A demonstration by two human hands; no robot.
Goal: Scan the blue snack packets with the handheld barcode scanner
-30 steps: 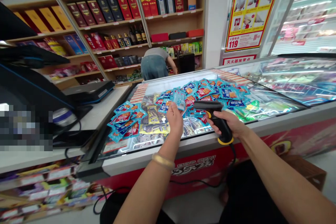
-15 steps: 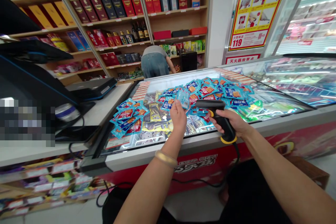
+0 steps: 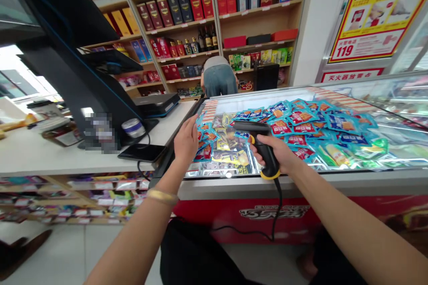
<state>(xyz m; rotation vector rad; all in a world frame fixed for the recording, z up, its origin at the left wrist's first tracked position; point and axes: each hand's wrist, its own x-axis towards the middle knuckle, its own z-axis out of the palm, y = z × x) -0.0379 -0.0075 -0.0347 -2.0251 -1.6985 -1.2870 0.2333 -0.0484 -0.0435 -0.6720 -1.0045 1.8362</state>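
Note:
My left hand (image 3: pixel 186 140) is at the left pile of blue snack packets (image 3: pixel 204 150), its fingers stretched forward and partly covering the pile. No packet shows clearly in it. My right hand (image 3: pixel 272 153) grips a black barcode scanner (image 3: pixel 256 129) with yellow trim, wrapped round its handle. The scanner's head points left, above the glass lid of a chest freezer (image 3: pixel 301 183). A larger heap of blue and red snack packets (image 3: pixel 302 118) lies on the glass to the right of the scanner.
On the left counter (image 3: pixel 100 160) stand a black checkout terminal (image 3: pixel 90 62), a phone (image 3: pixel 142 152) and a round tub (image 3: pixel 133 128). The scanner's cable (image 3: pixel 279 200) hangs down the freezer front. Behind the freezer, a person (image 3: pixel 220 75) bends toward shelves of boxes and bottles.
My left hand has moved left from beside the scanner to the left pile; the packet it held no longer shows clearly. The view has swung left. My right hand keeps the scanner.

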